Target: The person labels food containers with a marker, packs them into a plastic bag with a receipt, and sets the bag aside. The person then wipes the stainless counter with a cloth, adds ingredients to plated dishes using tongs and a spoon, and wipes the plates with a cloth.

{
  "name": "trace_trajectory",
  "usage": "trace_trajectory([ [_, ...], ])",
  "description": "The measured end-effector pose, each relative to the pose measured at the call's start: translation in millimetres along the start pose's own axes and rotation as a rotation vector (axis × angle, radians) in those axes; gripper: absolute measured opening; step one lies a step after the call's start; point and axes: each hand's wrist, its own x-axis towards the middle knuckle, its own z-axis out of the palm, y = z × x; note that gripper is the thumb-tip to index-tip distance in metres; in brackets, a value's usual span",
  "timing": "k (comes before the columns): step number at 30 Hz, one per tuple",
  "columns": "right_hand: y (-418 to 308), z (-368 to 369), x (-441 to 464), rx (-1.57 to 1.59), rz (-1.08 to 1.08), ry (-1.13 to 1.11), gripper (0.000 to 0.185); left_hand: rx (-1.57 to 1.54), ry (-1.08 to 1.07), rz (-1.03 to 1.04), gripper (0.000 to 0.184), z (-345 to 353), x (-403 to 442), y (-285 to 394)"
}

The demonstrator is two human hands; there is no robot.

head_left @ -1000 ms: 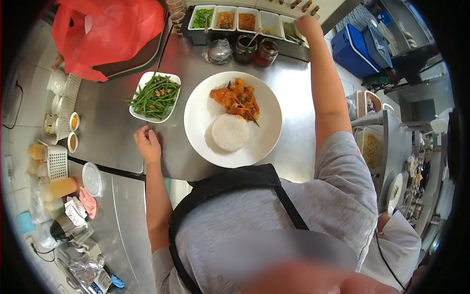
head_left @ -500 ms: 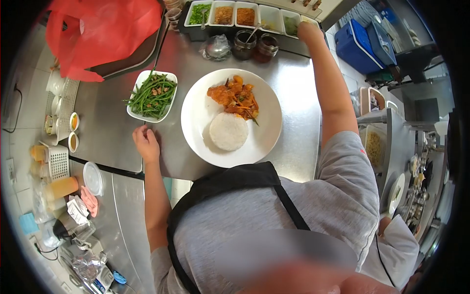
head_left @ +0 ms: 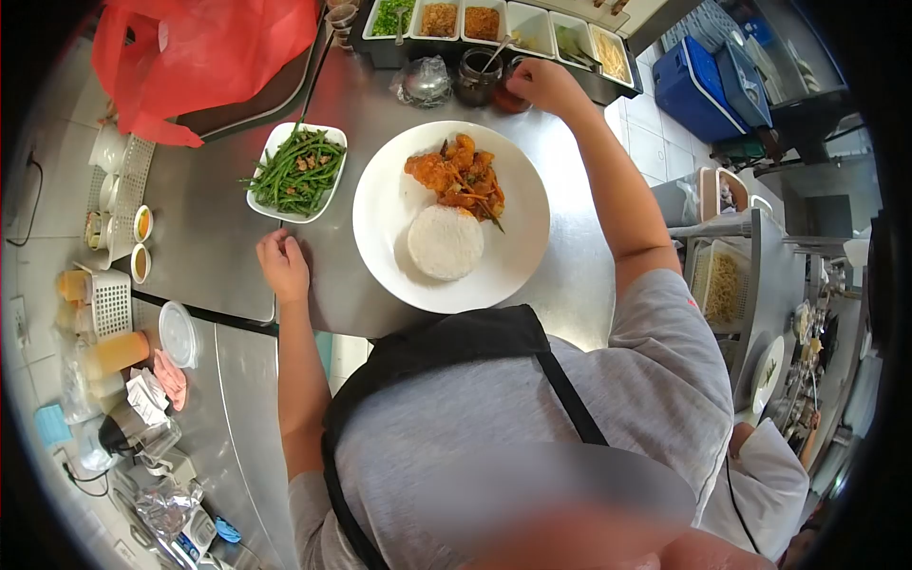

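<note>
My right hand (head_left: 543, 84) is over a glass jar of dark red contents (head_left: 510, 95), partly covering it. Its fingers are drawn together, and whatever they hold is hidden. Resting on the steel counter, my left hand (head_left: 284, 267) has curled fingers with nothing visible in them. Just above it sits a square white dish of green beans (head_left: 296, 171) with browned bits. Between my arms stands a large white plate (head_left: 380, 266). On it are a round mound of white rice (head_left: 446, 243) and an orange-brown saucy stir-fry (head_left: 461, 176).
Along the back runs a row of white topping tubs (head_left: 483, 21). A dark jar with a spoon (head_left: 474, 81) and a plastic-wrapped round item (head_left: 424, 84) stand before it. A red bag (head_left: 204, 62) lies upper left. Another person's sleeve (head_left: 768, 484) shows lower right.
My right hand has moved from the rightmost topping tub, left and nearer to me, to the red jar. My left hand stays by the green beans. The view has shifted slightly.
</note>
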Motion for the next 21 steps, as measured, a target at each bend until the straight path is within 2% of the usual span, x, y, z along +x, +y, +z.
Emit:
trace_trajectory([
  [3,7.1,1.1,4.0,0.047,0.128,0.283,0.022,0.015,0.008,0.027,0.015,0.8,1.7,-5.0],
  [6,27.9,13.5,14.5,0.167,0.178,0.454,0.019,-0.039,0.012,0.001,0.015,1.6,0.2,-3.1],
  [10,30.8,17.1,12.0,0.101,0.182,0.550,0.017,0.022,-0.009,-0.001,0.015,-0.6,1.9,-2.6],
  [14,43.5,10.2,-4.8,0.257,0.134,0.783,0.017,0.004,0.005,0.011,0.015,0.0,0.9,-4.7],
  [18,60.7,12.2,-21.5,0.834,0.247,0.756,0.012,-0.037,0.008,-0.021,0.015,3.4,0.6,-7.7],
  [21,66.1,20.3,-27.5,0.981,0.287,0.801,0.011,-0.023,0.010,-0.017,0.016,2.6,0.7,-6.1],
])
